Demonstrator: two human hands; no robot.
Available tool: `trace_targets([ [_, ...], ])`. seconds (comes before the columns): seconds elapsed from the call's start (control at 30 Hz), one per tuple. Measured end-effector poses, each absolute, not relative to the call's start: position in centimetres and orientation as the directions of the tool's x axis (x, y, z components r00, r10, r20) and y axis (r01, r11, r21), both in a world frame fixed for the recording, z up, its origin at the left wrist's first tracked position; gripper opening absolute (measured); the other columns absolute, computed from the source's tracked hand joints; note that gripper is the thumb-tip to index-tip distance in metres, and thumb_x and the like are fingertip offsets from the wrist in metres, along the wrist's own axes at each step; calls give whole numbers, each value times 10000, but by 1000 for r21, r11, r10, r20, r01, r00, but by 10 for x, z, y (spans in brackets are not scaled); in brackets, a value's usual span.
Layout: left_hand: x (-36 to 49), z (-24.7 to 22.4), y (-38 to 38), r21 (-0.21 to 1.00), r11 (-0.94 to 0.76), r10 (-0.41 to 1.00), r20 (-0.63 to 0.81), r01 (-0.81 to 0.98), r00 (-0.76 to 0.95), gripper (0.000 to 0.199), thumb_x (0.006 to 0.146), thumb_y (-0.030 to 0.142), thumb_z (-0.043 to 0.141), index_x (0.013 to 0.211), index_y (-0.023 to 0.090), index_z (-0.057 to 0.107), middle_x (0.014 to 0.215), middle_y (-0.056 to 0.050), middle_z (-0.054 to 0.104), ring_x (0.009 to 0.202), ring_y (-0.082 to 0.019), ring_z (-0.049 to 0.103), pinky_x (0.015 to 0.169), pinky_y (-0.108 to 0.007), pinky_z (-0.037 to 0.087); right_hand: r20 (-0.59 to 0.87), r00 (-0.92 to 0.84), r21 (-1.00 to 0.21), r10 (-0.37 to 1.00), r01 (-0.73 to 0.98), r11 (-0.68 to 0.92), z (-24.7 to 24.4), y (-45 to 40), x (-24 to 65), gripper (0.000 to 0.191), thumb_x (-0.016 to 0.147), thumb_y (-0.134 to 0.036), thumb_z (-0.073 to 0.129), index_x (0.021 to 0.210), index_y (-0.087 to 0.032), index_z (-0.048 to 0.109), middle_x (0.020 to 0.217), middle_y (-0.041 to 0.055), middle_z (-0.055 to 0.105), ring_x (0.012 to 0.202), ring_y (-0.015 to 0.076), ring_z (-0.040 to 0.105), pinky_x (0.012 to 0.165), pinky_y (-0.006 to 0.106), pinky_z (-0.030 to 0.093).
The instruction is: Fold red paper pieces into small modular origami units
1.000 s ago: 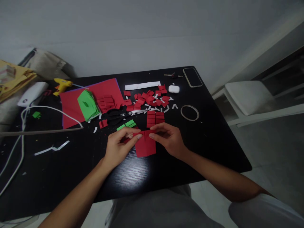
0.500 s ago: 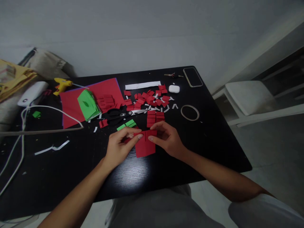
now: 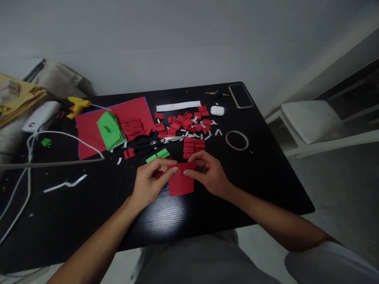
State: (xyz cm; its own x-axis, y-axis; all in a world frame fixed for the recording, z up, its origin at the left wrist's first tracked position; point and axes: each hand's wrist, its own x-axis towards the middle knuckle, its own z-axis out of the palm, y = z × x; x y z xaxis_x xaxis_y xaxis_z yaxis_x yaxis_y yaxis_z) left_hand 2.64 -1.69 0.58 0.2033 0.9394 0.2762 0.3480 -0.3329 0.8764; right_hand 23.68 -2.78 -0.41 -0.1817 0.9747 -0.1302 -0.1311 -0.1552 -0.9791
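A red piece of paper [image 3: 181, 185] with a slit down from its top edge is held upright in front of me. My left hand [image 3: 151, 177] pinches its upper left part between thumb and fingers. On the upper right, my right hand [image 3: 209, 173] grips the same paper, thumb on the near face. Just beyond lie cut red pieces [image 3: 194, 146] laid close together and a slit green piece [image 3: 160, 154], partly behind my left hand. Scissors [image 3: 168, 140] with black handles rest past them, beside a heap of small red pieces [image 3: 186, 121].
A green paper stack [image 3: 109, 129] lies on red sheets [image 3: 87, 138] at left, near a yellow glue gun [image 3: 78, 105] and white cables [image 3: 29, 181]. Toward the right are a ring [image 3: 237, 141], a white case [image 3: 217, 111], keys [image 3: 217, 94] and a phone [image 3: 240, 96].
My right thumb has shifted slightly left on the red paper. Both hands keep their hold, and the things on the table stay put.
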Motion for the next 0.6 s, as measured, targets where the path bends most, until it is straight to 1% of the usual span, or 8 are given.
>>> trace_targets([
  [0.13, 27, 6, -17, 876, -342, 937, 288, 342, 199, 135, 872, 270, 794, 980, 190, 783, 748, 6, 737, 615, -88, 628, 595, -185, 514, -144, -186, -974, 972, -147, -173, -4, -28, 237, 399, 736, -387, 903, 968, -236, 616, 739, -36, 721, 650, 145, 689, 631, 272, 559],
  [0.3, 27, 6, -18, 874, -342, 937, 288, 346, 199, 130, 866, 255, 795, 978, 191, 783, 742, 9, 734, 610, -89, 626, 582, -184, 511, -118, -179, -982, 977, -125, -141, -4, -28, 237, 380, 743, -383, 896, 969, -237, 627, 743, -37, 715, 648, 137, 675, 625, 266, 541],
  [0.5, 28, 7, -18, 865, -353, 933, 297, 358, 202, 127, 857, 255, 802, 965, 192, 783, 769, 1, 748, 618, -91, 629, 582, -186, 520, -61, -199, -992, 978, -99, -82, -2, -29, 237, 301, 774, -382, 860, 976, -248, 681, 808, -16, 738, 730, 160, 708, 688, 295, 574],
  [0.6, 28, 7, -18, 867, -353, 933, 296, 351, 206, 126, 861, 257, 798, 970, 198, 782, 737, 13, 732, 602, -88, 616, 573, -187, 517, -54, -201, -993, 978, -95, -74, -1, -29, 237, 281, 778, -373, 854, 970, -255, 686, 828, -9, 750, 752, 172, 721, 708, 311, 589],
])
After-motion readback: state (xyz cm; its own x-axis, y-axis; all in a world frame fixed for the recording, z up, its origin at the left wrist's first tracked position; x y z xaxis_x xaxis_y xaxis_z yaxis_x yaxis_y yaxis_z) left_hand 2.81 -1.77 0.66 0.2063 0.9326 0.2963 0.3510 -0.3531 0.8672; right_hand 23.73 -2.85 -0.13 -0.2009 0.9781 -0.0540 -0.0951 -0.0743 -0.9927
